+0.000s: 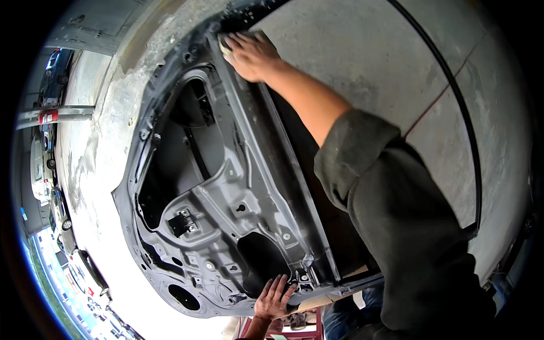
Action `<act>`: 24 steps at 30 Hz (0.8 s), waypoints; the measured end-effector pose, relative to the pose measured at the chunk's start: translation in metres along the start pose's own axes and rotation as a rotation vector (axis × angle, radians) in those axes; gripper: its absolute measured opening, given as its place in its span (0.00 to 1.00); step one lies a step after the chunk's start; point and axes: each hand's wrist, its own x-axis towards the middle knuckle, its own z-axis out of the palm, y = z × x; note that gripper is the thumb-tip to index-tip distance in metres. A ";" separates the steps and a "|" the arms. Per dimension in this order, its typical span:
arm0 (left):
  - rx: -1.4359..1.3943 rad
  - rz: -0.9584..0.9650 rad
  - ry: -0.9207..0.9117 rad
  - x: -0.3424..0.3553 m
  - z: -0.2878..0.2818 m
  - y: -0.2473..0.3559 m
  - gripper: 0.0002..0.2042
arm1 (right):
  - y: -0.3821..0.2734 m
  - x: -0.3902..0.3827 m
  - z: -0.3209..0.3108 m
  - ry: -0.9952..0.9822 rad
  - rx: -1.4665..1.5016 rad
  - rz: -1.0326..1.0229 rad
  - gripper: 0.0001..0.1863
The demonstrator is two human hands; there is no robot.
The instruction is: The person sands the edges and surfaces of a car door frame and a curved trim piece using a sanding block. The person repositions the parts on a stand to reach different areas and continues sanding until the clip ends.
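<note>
A grey, bare car door panel point(201, 204) with large cut-outs lies before me, its dark window frame point(463, 102) extending right. My right hand point(249, 56) is at the far end of the long ridge along the window opening, fingers over a pale beige pad point(225, 48), which is mostly hidden. My left hand point(273, 297) rests with fingers stretched out on the panel's near edge, just below a dark cut-out. My right arm, in a dark rolled sleeve, reaches across the panel's right part.
Concrete floor point(88, 164) surrounds the door. Several parked cars point(62, 209) and a metal pole point(76, 113) stand at the left. Below the door are a red stand point(314, 328) and my legs in blue jeans point(345, 317).
</note>
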 end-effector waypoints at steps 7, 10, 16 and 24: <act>0.037 -0.006 0.052 0.002 0.008 0.000 0.42 | 0.020 0.016 0.004 -0.045 -0.009 -0.022 0.32; 0.009 -0.014 0.067 0.004 0.006 0.002 0.39 | 0.027 -0.021 -0.015 -0.150 0.282 -0.090 0.32; 0.006 -0.015 0.069 0.002 0.003 0.004 0.35 | 0.085 -0.103 -0.036 0.400 0.308 -0.053 0.22; 0.067 0.024 0.122 0.001 0.011 0.000 0.40 | 0.094 -0.044 -0.013 0.106 -0.158 -0.278 0.22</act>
